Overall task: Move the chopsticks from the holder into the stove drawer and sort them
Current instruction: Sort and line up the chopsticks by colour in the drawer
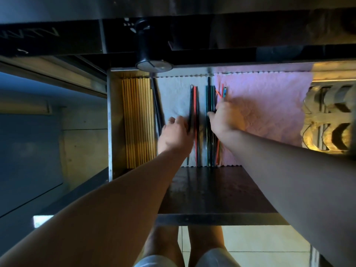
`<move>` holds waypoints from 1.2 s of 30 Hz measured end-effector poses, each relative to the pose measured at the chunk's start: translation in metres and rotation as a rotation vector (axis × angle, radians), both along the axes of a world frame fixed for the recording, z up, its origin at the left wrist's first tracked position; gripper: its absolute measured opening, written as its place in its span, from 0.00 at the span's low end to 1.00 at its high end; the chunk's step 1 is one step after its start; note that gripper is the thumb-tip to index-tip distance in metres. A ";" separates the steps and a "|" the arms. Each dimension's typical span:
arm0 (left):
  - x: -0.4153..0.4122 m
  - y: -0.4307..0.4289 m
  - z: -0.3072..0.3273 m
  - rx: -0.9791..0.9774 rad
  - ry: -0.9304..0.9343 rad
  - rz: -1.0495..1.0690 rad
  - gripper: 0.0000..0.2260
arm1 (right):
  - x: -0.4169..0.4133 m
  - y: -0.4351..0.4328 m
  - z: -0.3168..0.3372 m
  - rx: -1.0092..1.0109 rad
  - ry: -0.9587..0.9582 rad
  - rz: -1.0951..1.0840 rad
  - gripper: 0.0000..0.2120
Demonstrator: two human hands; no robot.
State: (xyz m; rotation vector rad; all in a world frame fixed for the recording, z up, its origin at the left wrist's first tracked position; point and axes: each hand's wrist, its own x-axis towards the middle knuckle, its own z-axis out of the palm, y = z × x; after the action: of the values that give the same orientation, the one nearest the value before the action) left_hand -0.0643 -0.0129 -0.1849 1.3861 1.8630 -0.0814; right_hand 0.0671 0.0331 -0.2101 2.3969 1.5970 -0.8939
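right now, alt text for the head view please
In an open steel drawer, the left hand touches a black and red chopstick pair on white cloth; the right hand grips dark green chopsticks beside pink cloth. Pale wooden chopsticks lie left.

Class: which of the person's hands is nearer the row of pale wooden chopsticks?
Left. The left hand lies just right of the wooden chopsticks; the right hand is farther right, at the dark green chopsticks beside the pink cloth.

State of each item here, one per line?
Steel stove drawer: pulled open.
Pale bamboo chopsticks: lined up, left side.
Black and red chopsticks: lying parallel on white cloth.
Dark green chopsticks: bundled together.
Right hand: rests on them, grip unclear.
Left hand: fingers relaxed, touching black chopstick.
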 end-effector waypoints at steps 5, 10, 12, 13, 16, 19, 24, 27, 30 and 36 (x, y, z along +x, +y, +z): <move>-0.020 -0.012 -0.001 0.035 0.226 -0.101 0.19 | 0.004 0.000 -0.001 0.012 0.013 -0.005 0.19; -0.034 -0.016 -0.003 0.006 0.309 -0.198 0.34 | 0.004 -0.007 -0.007 0.023 0.004 0.004 0.06; -0.039 -0.016 -0.004 -0.052 0.318 -0.269 0.38 | 0.002 -0.010 -0.006 0.017 -0.020 0.086 0.06; -0.042 -0.018 -0.005 -0.072 0.322 -0.312 0.39 | 0.000 -0.010 -0.005 0.028 -0.032 0.113 0.06; -0.050 -0.024 -0.008 -0.092 0.297 -0.423 0.40 | -0.004 -0.008 -0.006 0.049 -0.053 0.134 0.08; -0.057 -0.026 -0.008 -0.098 0.250 -0.486 0.39 | -0.009 -0.006 -0.009 0.051 -0.083 0.121 0.08; -0.070 -0.024 -0.008 -0.071 0.206 -0.504 0.37 | -0.013 -0.006 -0.010 0.079 -0.113 0.075 0.08; -0.070 -0.027 -0.006 -0.092 0.195 -0.494 0.38 | -0.014 -0.009 -0.010 0.082 -0.142 0.079 0.08; -0.070 -0.033 -0.004 -0.113 0.220 -0.565 0.38 | -0.017 -0.013 -0.011 0.047 -0.153 0.078 0.08; -0.075 -0.032 0.004 -0.128 0.258 -0.674 0.38 | -0.015 -0.001 -0.004 -0.083 0.009 -0.057 0.13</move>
State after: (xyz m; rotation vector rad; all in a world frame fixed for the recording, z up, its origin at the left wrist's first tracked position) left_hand -0.1398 -0.0453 -0.1811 1.9211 1.4702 -0.7317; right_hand 0.0525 0.0320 -0.2145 2.3955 1.4709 -0.9627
